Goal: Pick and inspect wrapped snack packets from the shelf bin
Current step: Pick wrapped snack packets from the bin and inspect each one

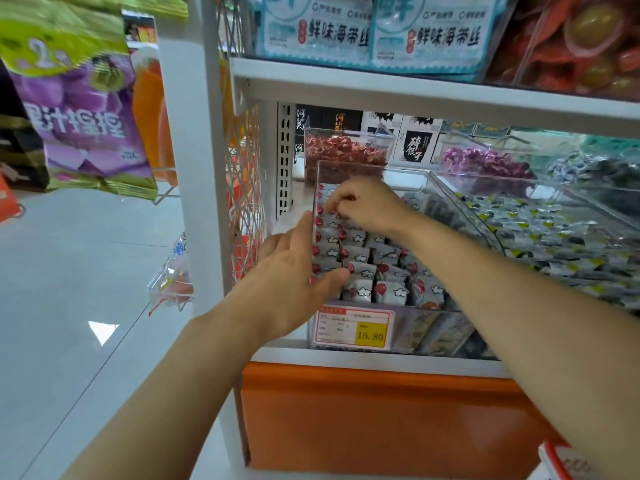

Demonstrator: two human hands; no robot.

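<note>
Watching from beside the shelf. The clear bin (405, 172) sits on the lower shelf, tilted toward the person and filled with rows of snack packets (360, 292): grey-white wrappers, each with a red patch and a cloud mark.

Hands apart, one on each side of the bin's left wall.
- Left hand (294, 275): at the bin's 9 o'clock, fingers straight and laid flat along the outside of the wall. Thumb crosses the wall's edge toward the packets. Holds nothing.
- Right hand (370, 206): reaches in from 4 o'clock, forearm lying across the bin. It rests at the 11 o'clock corner, knuckles up, fingers (334, 204) curled down and pinching into the top row of packets. Red wrapper shows between the fingertips.

Surroundings:
- Price tag (353, 327) on the bin front at 6 o'clock, yellow block reading 15.80.
- At 3 o'clock, a neighbouring lot of packets with yellow-green marks (554, 233).
- At 12 o'clock, behind the bin, a box of red-wrapped sweets (343, 150).
- At 10 o'clock, well apart, a purple and green bag (79, 116) hangs over the floor.
- Orange base panel (381, 427) below the shelf.
</note>
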